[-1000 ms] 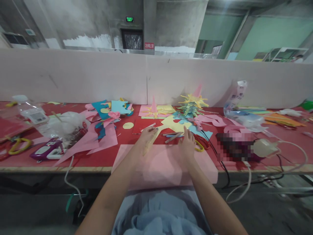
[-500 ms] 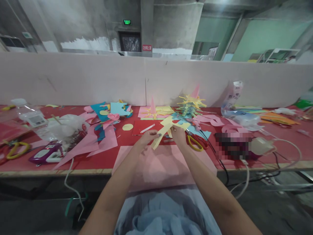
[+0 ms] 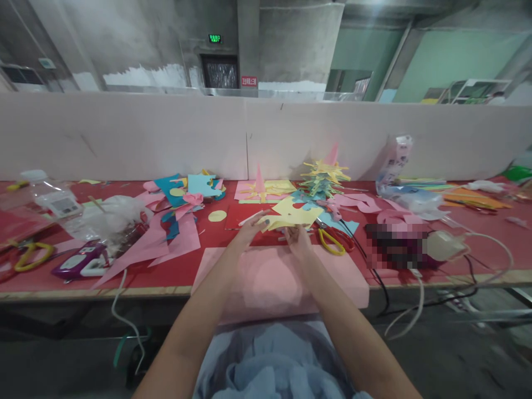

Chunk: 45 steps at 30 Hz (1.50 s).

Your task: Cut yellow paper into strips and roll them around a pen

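Note:
A yellow paper piece (image 3: 286,220) is stretched level between my hands, above the red tabletop. My left hand (image 3: 250,230) pinches its left end. My right hand (image 3: 298,240) has its fingers curled at the paper's lower edge, their tips partly hidden by it. Just behind lies a yellow paper scrap (image 3: 296,209) with cut-out edges, partly overlapped by the held piece. A pink sheet (image 3: 278,277) hangs over the table's front edge under my forearms. Yellow-handled scissors (image 3: 331,244) rest right of my right hand.
At the back stand a pink paper cone (image 3: 260,183) and a layered paper tree (image 3: 325,180). Coloured scraps (image 3: 183,233), a plastic bottle (image 3: 54,194) and a purple device (image 3: 81,260) lie left. A glue gun (image 3: 334,211) with a black cable sits right.
The yellow paper has turned from a slanted strip to a level one. My right hand has moved slightly down, its fingers now lower on the paper.

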{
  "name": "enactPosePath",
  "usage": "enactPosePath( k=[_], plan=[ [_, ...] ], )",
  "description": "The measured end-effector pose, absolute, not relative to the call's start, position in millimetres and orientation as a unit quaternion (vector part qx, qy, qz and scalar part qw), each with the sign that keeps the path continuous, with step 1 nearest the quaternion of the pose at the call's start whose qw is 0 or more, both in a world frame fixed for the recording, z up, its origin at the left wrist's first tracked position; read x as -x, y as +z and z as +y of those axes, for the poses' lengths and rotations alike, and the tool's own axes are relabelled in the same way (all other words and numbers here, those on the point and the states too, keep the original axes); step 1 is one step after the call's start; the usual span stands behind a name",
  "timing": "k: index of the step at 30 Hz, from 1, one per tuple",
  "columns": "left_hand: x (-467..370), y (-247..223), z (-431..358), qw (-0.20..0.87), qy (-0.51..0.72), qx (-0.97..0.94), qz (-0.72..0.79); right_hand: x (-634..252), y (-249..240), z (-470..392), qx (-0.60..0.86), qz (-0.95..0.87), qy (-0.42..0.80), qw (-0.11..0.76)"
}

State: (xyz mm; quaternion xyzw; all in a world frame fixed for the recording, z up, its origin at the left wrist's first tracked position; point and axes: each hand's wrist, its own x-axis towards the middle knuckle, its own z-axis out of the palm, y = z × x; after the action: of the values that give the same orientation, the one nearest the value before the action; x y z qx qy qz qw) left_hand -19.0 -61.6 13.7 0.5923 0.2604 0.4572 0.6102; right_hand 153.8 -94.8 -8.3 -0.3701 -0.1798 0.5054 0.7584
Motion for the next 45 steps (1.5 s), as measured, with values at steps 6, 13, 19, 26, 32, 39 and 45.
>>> enactPosePath(
  k=[6,13,19,26,32,39,45],
  plan=[
    [16.4,7.5,-63.1,0.601,0.396,-0.624,0.305,-152.2,-11.8,-96.6,0.406,-0.165,0.511,0.740],
    [16.2,12.8,-62.3,0.541,0.455,-0.616,0.348,-137.9,-3.0,-116.2,0.549,-0.427,0.200,0.690],
    [14.7,13.5,-65.5,0.494,0.416,-0.684,0.339,-129.1,-1.7,-129.3,0.542,-0.554,0.099,0.624],
    [13.4,13.9,-66.0,0.518,0.443,-0.650,0.337,-136.3,-0.2,-124.4,0.550,-0.403,0.228,0.695],
    [15.7,17.3,-65.5,0.528,0.458,-0.628,0.342,-145.1,4.8,-120.8,0.549,-0.294,0.200,0.756],
    [23.1,16.5,-59.0,0.380,0.428,-0.654,0.495,-161.8,6.3,-126.3,0.505,-0.208,0.218,0.809],
    [29.7,18.1,-56.9,0.355,0.418,-0.638,0.541,-170.0,-1.2,-119.9,0.497,-0.171,0.245,0.814]
  ],
)
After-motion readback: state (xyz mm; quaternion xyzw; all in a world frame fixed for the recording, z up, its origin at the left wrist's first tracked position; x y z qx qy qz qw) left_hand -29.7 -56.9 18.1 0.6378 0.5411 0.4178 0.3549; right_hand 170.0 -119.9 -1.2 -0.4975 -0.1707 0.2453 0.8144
